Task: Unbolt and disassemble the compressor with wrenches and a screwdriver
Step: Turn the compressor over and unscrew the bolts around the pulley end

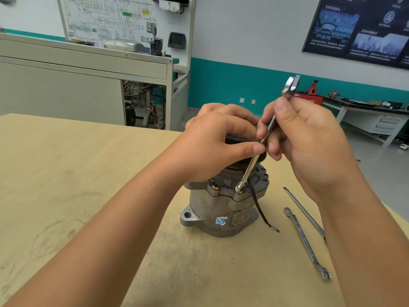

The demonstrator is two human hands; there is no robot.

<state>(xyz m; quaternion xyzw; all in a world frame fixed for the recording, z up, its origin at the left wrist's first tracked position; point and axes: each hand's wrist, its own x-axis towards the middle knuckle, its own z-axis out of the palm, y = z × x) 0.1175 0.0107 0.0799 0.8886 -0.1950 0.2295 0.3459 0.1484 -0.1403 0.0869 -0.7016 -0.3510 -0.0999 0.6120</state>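
Compressor (223, 204): one unit, standing on end near the middle of the wooden worktop (88, 196), pulley end up. One black lead (257, 207) hangs down its right side, with its terminal resting on the worktop.

Loose tools on the worktop, right of the compressor and apart from it: one double-ended ring spanner (307, 242) nearest the viewer and one flat-blade screwdriver (305, 213) just beyond it. The screwdriver's handle is hidden behind the right forearm.

Bolts seen on the housing flange: two. One brass-coloured bolt head (215, 186) is exposed. The other is covered by the ring end of one combination wrench (250, 171), which stands steeply with its open end uppermost.

Right grip (309, 140): clenched round the upper shaft of the combination wrench.

Left grip (217, 138): fingers curled over the black top of the compressor, thumb tip touching the wrench shaft.

Background: one grey cabinet (66, 85), one wiring-diagram board (124, 18), one dark poster (365, 29), and one side bench (376, 111) carrying a red stand.
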